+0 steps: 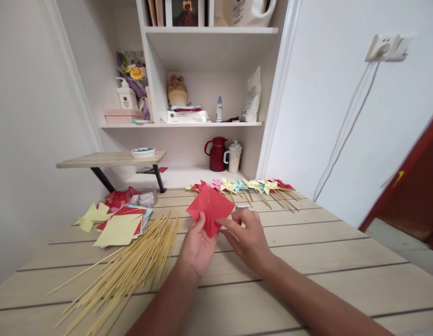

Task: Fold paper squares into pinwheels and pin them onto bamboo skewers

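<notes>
A red paper square, creased and set like a diamond, is held just above the wooden table. My left hand pinches its lower left edge with thumb and fingers. My right hand grips its lower right edge, fingers curled. Left of my hands lies a loose heap of thin bamboo sticks. Beyond the red square, a row of finished paper pinwheels on sticks lies along the table's far edge.
A stack of coloured paper squares and folded pieces sits at the left. A small raised shelf stands behind it. Wall shelves hold a red jug, a mug and other items.
</notes>
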{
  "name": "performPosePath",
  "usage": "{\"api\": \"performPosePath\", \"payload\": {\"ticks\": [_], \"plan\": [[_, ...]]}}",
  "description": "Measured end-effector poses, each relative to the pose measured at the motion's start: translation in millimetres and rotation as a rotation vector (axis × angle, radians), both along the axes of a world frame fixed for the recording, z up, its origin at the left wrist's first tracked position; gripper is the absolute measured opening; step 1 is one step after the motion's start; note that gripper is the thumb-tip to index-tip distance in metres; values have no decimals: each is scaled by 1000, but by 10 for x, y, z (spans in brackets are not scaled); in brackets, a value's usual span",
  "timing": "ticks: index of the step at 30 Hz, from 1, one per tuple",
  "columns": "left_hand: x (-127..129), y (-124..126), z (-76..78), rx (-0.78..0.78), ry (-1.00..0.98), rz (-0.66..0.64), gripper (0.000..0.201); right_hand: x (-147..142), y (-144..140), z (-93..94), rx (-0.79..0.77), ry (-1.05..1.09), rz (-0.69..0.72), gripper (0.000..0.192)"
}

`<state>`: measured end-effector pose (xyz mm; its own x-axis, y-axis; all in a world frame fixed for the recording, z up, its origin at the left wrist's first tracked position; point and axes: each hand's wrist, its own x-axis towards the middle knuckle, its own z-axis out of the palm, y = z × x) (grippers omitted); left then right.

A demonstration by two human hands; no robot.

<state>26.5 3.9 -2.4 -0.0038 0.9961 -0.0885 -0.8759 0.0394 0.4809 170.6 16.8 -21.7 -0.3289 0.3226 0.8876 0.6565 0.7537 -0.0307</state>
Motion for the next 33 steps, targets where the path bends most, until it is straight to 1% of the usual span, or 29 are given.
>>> {"api": "performPosePath", "payload": {"ticks": [5,8,11,15,18,22,26,33], "plan": [[31,-30,11,37,15,-36,23,2,-25,12,27,47,40,14],[36,-28,-13,73,42,-33,21,5,-28,18,-2,117,66,11],[52,-26,-49,105,47,-24,16,-1,-24,48,-152,236,96,12],[73,-41,-69,94,51,-29,12,-17,-13,103,-367,415,171,13],[76,-55,-66,82,64,-25,10,-23,7,119,-480,474,207,13],[81,-61,-58,118,78,-26,9,-12,49,103,-583,541,189,13],[101,-62,-48,178,109,-48,13,-1,54,105,-618,586,186,13],[120,-88,-30,197,161,-76,18,-3,6,148,-575,600,199,14]]}}
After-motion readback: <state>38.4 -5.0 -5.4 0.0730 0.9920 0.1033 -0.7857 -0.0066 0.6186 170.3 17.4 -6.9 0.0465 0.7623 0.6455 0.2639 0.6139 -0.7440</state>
